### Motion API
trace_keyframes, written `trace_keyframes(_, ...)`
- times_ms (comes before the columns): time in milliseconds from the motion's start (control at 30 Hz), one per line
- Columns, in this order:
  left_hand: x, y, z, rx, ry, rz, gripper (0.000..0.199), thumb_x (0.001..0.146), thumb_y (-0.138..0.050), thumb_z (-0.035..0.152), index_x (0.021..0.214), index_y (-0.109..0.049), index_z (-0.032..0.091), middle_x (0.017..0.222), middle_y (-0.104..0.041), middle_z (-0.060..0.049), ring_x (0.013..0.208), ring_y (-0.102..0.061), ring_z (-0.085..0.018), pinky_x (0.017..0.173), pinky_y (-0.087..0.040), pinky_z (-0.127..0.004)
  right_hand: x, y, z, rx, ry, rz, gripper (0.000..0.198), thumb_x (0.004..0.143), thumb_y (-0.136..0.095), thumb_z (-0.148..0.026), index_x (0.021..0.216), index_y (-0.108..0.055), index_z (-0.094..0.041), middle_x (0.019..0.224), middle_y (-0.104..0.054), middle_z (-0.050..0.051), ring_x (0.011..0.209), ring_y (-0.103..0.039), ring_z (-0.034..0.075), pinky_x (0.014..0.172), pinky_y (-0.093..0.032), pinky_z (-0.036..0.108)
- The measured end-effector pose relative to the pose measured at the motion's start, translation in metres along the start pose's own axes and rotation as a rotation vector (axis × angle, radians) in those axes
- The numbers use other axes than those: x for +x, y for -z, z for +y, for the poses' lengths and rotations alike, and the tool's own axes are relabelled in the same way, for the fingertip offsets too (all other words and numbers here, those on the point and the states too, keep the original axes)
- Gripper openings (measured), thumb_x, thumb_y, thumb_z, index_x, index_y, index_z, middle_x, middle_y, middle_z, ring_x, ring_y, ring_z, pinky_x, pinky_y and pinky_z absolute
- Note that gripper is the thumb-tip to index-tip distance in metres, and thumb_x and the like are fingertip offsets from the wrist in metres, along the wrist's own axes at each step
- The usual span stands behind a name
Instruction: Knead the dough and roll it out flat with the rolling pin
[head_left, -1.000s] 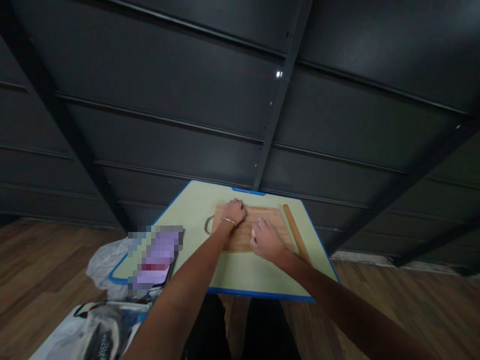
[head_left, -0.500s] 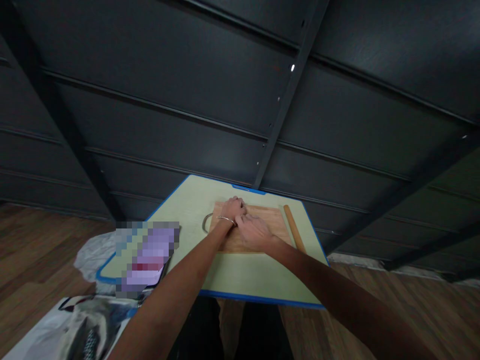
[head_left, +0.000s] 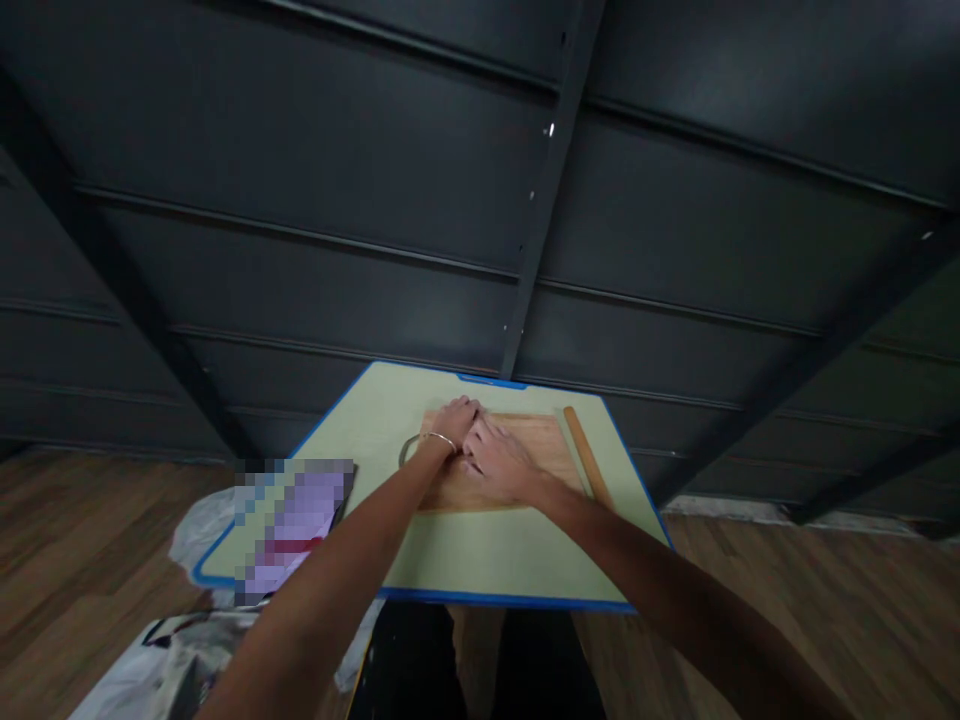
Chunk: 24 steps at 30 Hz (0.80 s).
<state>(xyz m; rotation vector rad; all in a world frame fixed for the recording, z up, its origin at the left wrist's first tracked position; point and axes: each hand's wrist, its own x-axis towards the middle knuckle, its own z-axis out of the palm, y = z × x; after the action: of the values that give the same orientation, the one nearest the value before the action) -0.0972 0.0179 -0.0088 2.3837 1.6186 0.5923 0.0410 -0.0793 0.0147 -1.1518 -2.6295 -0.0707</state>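
Observation:
My left hand (head_left: 456,422), with a thin bangle at the wrist, is low over the left part of a wooden cutting board (head_left: 544,430). Close against it is my right hand (head_left: 496,462), nearer the board's middle. Both hands have curled fingers. A small pale patch shows under the right fingers, but I cannot make out what it is. A curved metal handle (head_left: 405,452) sticks out at the board's left edge. Along the right side of the board lies a wooden rolling pin (head_left: 589,455).
The board rests on a pale table with a blue rim (head_left: 510,600). A blurred-out, purple-screened device (head_left: 304,510) is at the table's left. Plastic bags (head_left: 202,530) lie beyond that side. A dark panelled wall (head_left: 375,200) stands behind the table.
The view has shifted slightly. My hands stay together on the board; the left has drawn a little away from the right, and the pale patch between them shows more.

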Motion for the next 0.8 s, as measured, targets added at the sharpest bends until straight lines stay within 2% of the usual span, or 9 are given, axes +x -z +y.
trace_keyframes(67, -0.004, 0.003, 0.003, 0.02, -0.002, -0.009, 0.027, 0.092, -0.068, 0.032, 0.114, -0.068, 0.017, 0.119, -0.066, -0.012, 0.113, -0.061, -0.024, 0.098, -0.05, -0.038, -0.009, -0.004, 0.009, 0.156, -0.062, 0.085, 0.03, 0.095, -0.061, -0.032, 0.121, -0.058, -0.016, 0.13, -0.058, 0.015, 0.124, -0.05, 0.026, 0.109, -0.041, 0.046)
trace_keyframes(133, -0.005, 0.002, 0.004, 0.03, 0.016, -0.009, 0.019, 0.093, -0.063, 0.027, 0.106, -0.069, 0.016, 0.114, -0.067, -0.013, 0.112, -0.061, -0.024, 0.099, -0.047, -0.035, -0.02, -0.01, 0.016, 0.256, -0.167, 0.147, 0.035, 0.093, -0.062, -0.032, 0.124, -0.057, -0.017, 0.132, -0.057, 0.015, 0.123, -0.051, 0.026, 0.108, -0.041, 0.047)
trace_keyframes(267, -0.001, -0.002, 0.004, 0.034, 0.038, -0.022, 0.019, 0.095, -0.055, 0.025, 0.102, -0.071, 0.016, 0.11, -0.067, -0.012, 0.111, -0.06, -0.024, 0.099, -0.044, -0.034, -0.034, -0.02, 0.018, 0.302, -0.202, 0.111, 0.045, 0.084, -0.072, -0.04, 0.119, -0.058, -0.017, 0.126, -0.061, 0.015, 0.119, -0.053, 0.029, 0.108, -0.042, 0.049)
trace_keyframes(367, 0.0, -0.003, 0.003, 0.039, 0.042, -0.024, 0.023, 0.097, -0.051, 0.028, 0.103, -0.071, 0.017, 0.11, -0.067, -0.012, 0.109, -0.06, -0.024, 0.097, -0.044, -0.034, -0.035, -0.022, 0.013, 0.36, -0.207, 0.144, 0.043, 0.082, -0.072, -0.035, 0.118, -0.057, -0.017, 0.125, -0.062, 0.015, 0.117, -0.055, 0.028, 0.107, -0.044, 0.048)
trace_keyframes(433, -0.002, -0.003, 0.002, 0.045, 0.041, -0.019, 0.025, 0.097, -0.051, 0.03, 0.104, -0.071, 0.017, 0.111, -0.066, -0.012, 0.109, -0.06, -0.024, 0.095, -0.044, -0.034, -0.033, -0.022, 0.011, 0.466, -0.254, 0.203, 0.036, 0.082, -0.071, -0.034, 0.112, -0.058, -0.019, 0.116, -0.065, 0.011, 0.107, -0.059, 0.025, 0.1, -0.049, 0.045)
trace_keyframes(533, -0.002, -0.002, 0.002, 0.058, 0.039, -0.019, 0.025, 0.096, -0.051, 0.03, 0.105, -0.071, 0.017, 0.112, -0.066, -0.013, 0.109, -0.06, -0.025, 0.095, -0.044, -0.035, -0.033, -0.023, 0.014, 0.702, -0.442, 0.366, 0.028, 0.082, -0.068, -0.04, 0.098, -0.056, -0.021, 0.093, -0.065, 0.004, 0.086, -0.06, 0.021, 0.082, -0.055, 0.038)
trace_keyframes(600, -0.001, -0.003, 0.002, 0.067, 0.041, -0.025, 0.025, 0.095, -0.05, 0.028, 0.105, -0.071, 0.017, 0.11, -0.067, -0.013, 0.108, -0.06, -0.025, 0.094, -0.044, -0.035, -0.033, -0.025, 0.019, 0.881, -0.558, 0.457, 0.032, 0.081, -0.068, -0.049, 0.09, -0.053, -0.022, 0.084, -0.061, 0.002, 0.076, -0.059, 0.018, 0.069, -0.055, 0.033)
trace_keyframes(733, 0.0, -0.003, 0.002, 0.091, 0.033, -0.03, 0.024, 0.093, -0.05, 0.025, 0.101, -0.071, 0.017, 0.108, -0.068, -0.012, 0.107, -0.061, -0.025, 0.095, -0.045, -0.033, -0.034, -0.027, 0.03, 1.245, -0.614, 0.422, 0.045, 0.079, -0.065, -0.063, 0.09, -0.052, -0.021, 0.08, -0.06, 0.002, 0.064, -0.059, 0.017, 0.057, -0.055, 0.032)
trace_keyframes(800, 0.0, -0.004, 0.001, 0.061, 0.024, -0.023, 0.023, 0.093, -0.051, 0.025, 0.099, -0.071, 0.017, 0.108, -0.068, -0.012, 0.108, -0.062, -0.024, 0.096, -0.045, -0.033, -0.036, -0.023, 0.033, 1.205, -0.57, 0.385, 0.042, 0.083, -0.063, -0.059, 0.094, -0.053, -0.021, 0.082, -0.063, 0.003, 0.069, -0.062, 0.019, 0.063, -0.056, 0.035)
